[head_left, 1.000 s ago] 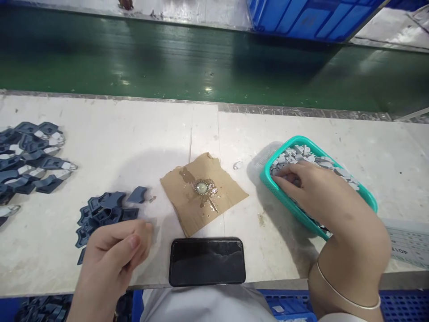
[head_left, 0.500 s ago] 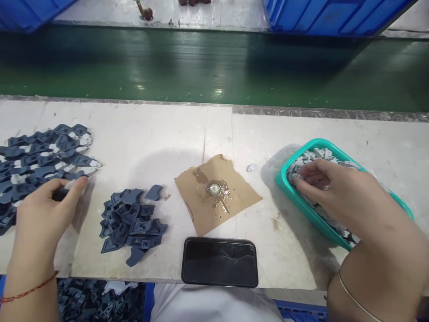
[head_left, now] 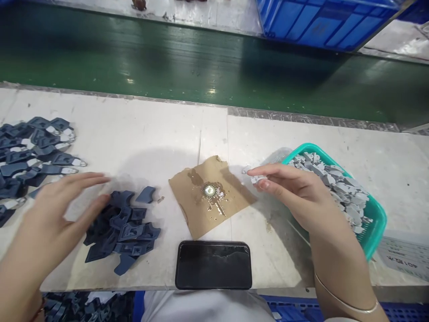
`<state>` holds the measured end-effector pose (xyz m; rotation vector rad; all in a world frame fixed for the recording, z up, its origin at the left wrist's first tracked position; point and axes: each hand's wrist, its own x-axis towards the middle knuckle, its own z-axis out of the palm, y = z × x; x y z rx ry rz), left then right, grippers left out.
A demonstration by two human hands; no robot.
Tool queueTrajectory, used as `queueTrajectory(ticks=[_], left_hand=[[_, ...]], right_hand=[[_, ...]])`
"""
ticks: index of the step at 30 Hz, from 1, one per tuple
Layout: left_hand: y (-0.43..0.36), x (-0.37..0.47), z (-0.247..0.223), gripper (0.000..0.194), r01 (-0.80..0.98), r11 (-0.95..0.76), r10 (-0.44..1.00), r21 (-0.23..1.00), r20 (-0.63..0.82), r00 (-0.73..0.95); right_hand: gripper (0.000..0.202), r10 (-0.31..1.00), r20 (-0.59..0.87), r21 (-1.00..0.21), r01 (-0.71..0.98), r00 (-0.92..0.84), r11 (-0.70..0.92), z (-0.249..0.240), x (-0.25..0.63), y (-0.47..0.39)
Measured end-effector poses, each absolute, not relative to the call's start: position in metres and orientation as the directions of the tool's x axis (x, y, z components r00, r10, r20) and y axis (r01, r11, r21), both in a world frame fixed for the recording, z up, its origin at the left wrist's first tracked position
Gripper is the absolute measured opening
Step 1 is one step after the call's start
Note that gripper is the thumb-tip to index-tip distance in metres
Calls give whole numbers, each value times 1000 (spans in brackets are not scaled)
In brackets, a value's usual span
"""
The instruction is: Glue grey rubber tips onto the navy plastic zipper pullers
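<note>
My right hand (head_left: 301,197) pinches a small light-grey plastic piece (head_left: 257,179) between thumb and fingertips, left of the green basket (head_left: 378,223). The basket holds many similar light-grey pieces (head_left: 345,192). My left hand (head_left: 63,214) has its thumb and fingers apart, with nothing between them, at the left edge of a pile of dark blue plastic parts (head_left: 134,230). Farther left lie rows of dark blue parts with light-grey pieces joined to them (head_left: 43,152). Between my hands, a brown cardboard square (head_left: 187,205) carries a wet, shiny puddle around a small round spot.
A black phone (head_left: 213,266) lies at the table's front edge. Beyond the white tabletop (head_left: 161,129) runs a green conveyor belt (head_left: 167,67), with a blue crate (head_left: 318,24) past it. A blue bin of dark parts (head_left: 70,306) sits below the front edge. Printed paper (head_left: 402,252) lies right of the basket.
My right hand has come out of the basket to the left with a light-grey piece. My left hand has let go at the rows and moved right toward the loose pile. The view has shifted.
</note>
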<state>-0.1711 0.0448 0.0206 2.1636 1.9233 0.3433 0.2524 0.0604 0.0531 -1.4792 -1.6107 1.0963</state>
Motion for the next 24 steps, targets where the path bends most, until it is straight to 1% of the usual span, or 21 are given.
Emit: queueTrajectory(ticks=[1,4,7,9,12,14,16,18,19,22,24], left_hand=[[48,-161,25,47,927,-143,987,347,-13,157],[54,-139,31,56,919,-183,972,348,-76,222],[57,-126,36,50,925,-149,954,351,-193,227],[58,-121,38,45,927,-164,940,338,-230,251],[59,-117,39,42,923,-229,932,310,-204,299],[60,-116,36,44,913,-267,920,308,-199,336],[61,-116,32,45,906,-300,908,298,-202,367],[63,-116,29,41,907,-310,905,285,-203,373],[64,-115,29,38,907,-313,909,283,-189,372],[63,-110,32,35,911,-292,928,292,-144,343],[58,-104,40,34,912,-234,957,336,-86,277]], right_hand=[[14,988,-66,-911,413,-136,-4,50,251,62],[15,988,-89,-931,363,-123,-39,42,246,65],[20,986,-130,-953,286,-103,-96,36,240,67],[22,979,-161,-949,293,-125,-119,34,236,68],[25,958,-229,-940,293,-171,-172,31,233,69],[25,936,-279,-950,203,-213,-237,28,231,70],[24,912,-312,-950,70,-268,-304,25,229,71],[24,897,-323,-937,-29,-302,-348,23,228,71],[25,895,-326,-933,-53,-305,-357,21,227,70],[30,895,-334,-928,-60,-297,-367,20,224,69],[28,892,-348,-925,-46,-287,-376,19,221,69]])
